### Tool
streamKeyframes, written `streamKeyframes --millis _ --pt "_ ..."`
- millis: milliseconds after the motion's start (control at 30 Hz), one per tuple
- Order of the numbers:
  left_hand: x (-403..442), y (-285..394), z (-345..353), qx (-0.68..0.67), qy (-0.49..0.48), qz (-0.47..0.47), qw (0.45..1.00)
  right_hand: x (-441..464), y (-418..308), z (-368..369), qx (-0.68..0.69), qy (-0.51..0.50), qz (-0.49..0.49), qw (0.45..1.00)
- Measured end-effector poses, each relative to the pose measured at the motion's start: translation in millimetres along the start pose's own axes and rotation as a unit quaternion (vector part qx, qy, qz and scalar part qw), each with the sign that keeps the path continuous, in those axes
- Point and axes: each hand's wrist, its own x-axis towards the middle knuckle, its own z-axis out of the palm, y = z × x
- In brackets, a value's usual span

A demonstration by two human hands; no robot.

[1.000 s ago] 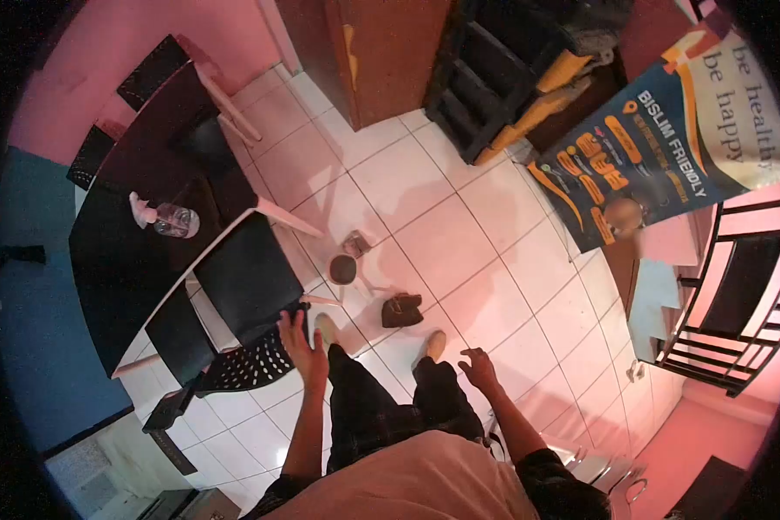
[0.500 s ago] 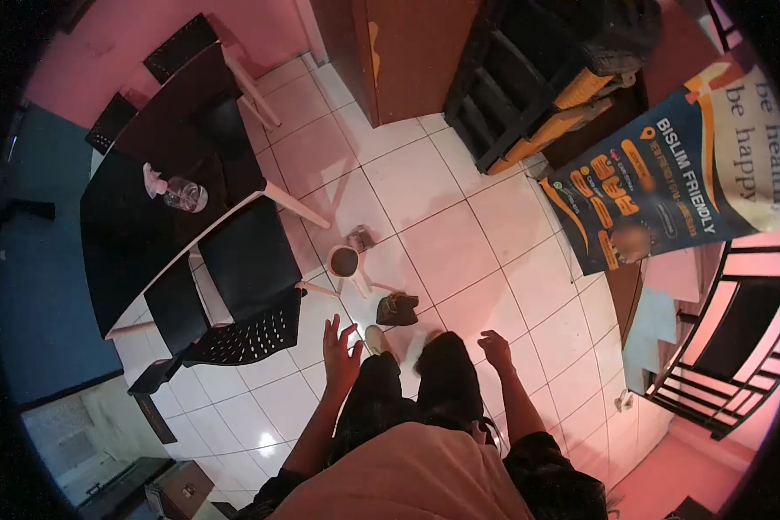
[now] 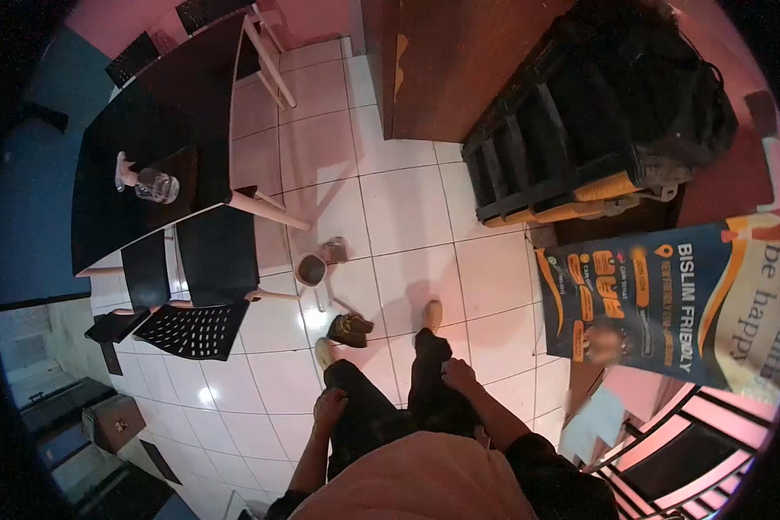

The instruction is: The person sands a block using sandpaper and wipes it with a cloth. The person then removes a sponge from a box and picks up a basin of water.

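Dark trousers (image 3: 427, 390), with left hand (image 3: 329, 406) and right hand (image 3: 458, 376) nearer than before, both curled, hold unclear.

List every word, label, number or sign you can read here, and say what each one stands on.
"BISLIM FRIENDLY": white capitals on the dark part of the banner, the second word slightly blurred.
"be happy": dark letters on the banner's pale end.
"ealth": also on the pale end, the word's start not legible.
The banner's smaller lines, some on orange patches: too small or blurred to read.
Spray bottle: no readable text.
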Motion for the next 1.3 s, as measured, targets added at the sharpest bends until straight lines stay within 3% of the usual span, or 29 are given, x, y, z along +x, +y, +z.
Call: streamKeyframes --millis 100,200,300,333,400,533,633,667,700,767,867,900,967,1067,1133,1233,1267,1300 --pt "12.7 49.3 7.7 -0.009 0.046 0.027 0.999 4.8 30.6 -14.5 -0.019 0.013 -0.085 0.996" --pt "21.9 90.5 7.9 0.026 0.176 0.155 0.972 30.1 67.6 6.7 0.149 0.015 -0.159 0.976" --pt "31.1 95.3 30.8 -0.132 0.158 0.107 0.973 27.0 49.3 -48.3 0.124 -0.103 -0.071 0.984" --pt "34.9 119.0 15.6 -0.153 0.164 0.054 0.973 36.5 61.0 -39.4 0.093 -0.125 -0.117 0.981" --pt "61.4 134.8 4.9 -0.129 0.108 0.04 0.985 48.9 76.1 -32.3 0.031 -0.169 -0.208 0.963" --pt "126.8 100.0 48.8 -0.081 -0.039 0.013 0.996 56.8 60.5 -69.2 0.054 -0.179 -0.15 0.971" --pt "179.3 85.9 51.6 -0.072 0.028 0.058 0.995 88.2 34.6 -130.1 0.055 -0.141 -0.122 0.981" --pt "184.2 85.0 44.9 0.003 0.036 0.05 0.998 98.0 33.8 -144.4 0.072 -0.144 -0.137 0.977" --pt "172.3 111.6 -1.5 -0.171 0.023 -0.01 0.985 107.3 29.8 -156.4 0.094 -0.146 -0.153 0.973" --pt "174.4 94.4 -10.7 -0.183 -0.02 -0.079 0.98 123.4 19.5 -179.5 0.036 -0.181 -0.16 0.97" --pt "164.0 58.5 -5.6 -0.134 -0.114 0.091 0.98 105.4 -16.1 -229.7 0.011 -0.298 -0.158 0.941" --pt "152.7 110.0 -60.2 -0.282 -0.226 -0.117 0.925 93.7 -30.2 -251.4 0.002 -0.347 -0.155 0.925" --pt "134.0 89.1 -22.2 -0.446 -0.257 -0.144 0.845 97.3 -28.3 -258.6 -0.038 -0.391 -0.204 0.897" --pt "148.8 91.9 14.1 -0.17 -0.236 0.092 0.952 119.9 23.0 -209.8 -0.106 -0.401 -0.343 0.843" --pt "175.6 120.3 16.0 -0.1 -0.329 0.172 0.923 158.3 43.0 -183.6 -0.125 -0.444 -0.407 0.788" --pt "213.2 148.4 20.7 -0.2 -0.409 0.113 0.883 229.9 21.0 -168.0 -0.137 -0.728 -0.224 0.633" --pt "239.9 149.8 22.1 -0.252 -0.523 0.02 0.814 260.2 7.3 -175.6 -0.156 -0.692 -0.287 0.644" --pt "259.6 139.1 26.0 -0.382 -0.543 -0.043 0.747 290.6 -6.1 -183.0 -0.177 -0.65 -0.347 0.653"
